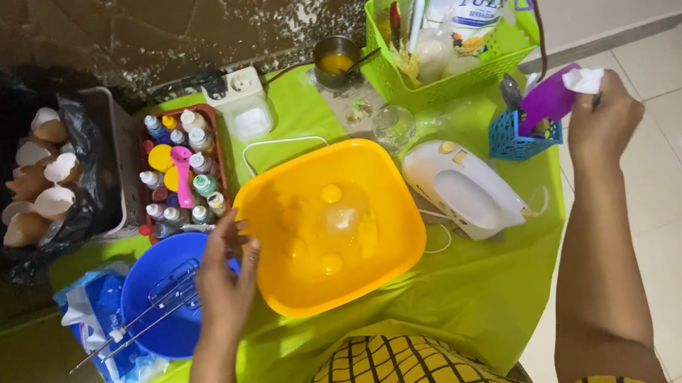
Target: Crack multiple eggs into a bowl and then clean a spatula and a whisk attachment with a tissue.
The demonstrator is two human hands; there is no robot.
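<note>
Green cloth [468,290]: left hand [226,285] open beside yolk-filled yellow bowl [269,203]; right hand [602,125] seemingly grips spatula [549,98].

Yellow bowl [330,226], blue bowl [158,298], green cloth [459,292]

Left hand [225,280] rests on rim of blue bowl [146,293] holding mixer beaters [140,315] — just beside yellow bowl [333,225] with egg yolks [330,194]. Right hand [601,120] grips purple spatula [549,98] over small blue basket [510,140]. White hand mixer [462,188] lies between — on green cloth [468,290].
</note>
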